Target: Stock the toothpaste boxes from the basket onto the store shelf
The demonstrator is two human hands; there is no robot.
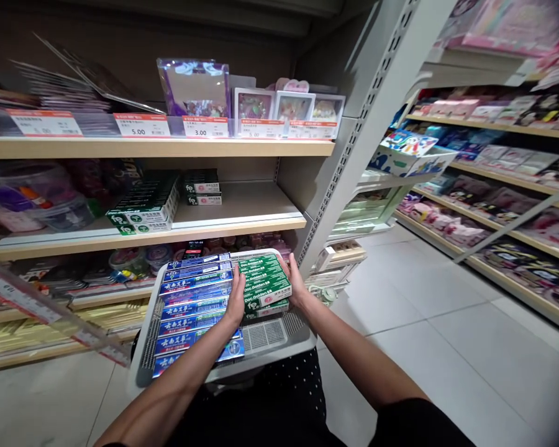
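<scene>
A stack of green toothpaste boxes [263,279] sits in a light grey plastic basket [307,338] in front of me. My left hand [236,295] presses flat against the left side of the stack, and my right hand [294,279] presses on its right side, so the stack is squeezed between both palms. Blue toothpaste boxes [193,310] lie in a row in the left half of the basket, beside my left hand. On the shelf above, more green and white boxes [146,202] stand in a row, with a smaller stack [202,186] to their right.
A wooden-edged shelf [242,231] runs just beyond the basket. The upper shelf [168,148] carries price tags and small framed items. A grey upright post [354,130] rises at right. Beyond the tiled floor [400,310] stand further stocked shelves. A slanted price rail [51,307] crosses at left.
</scene>
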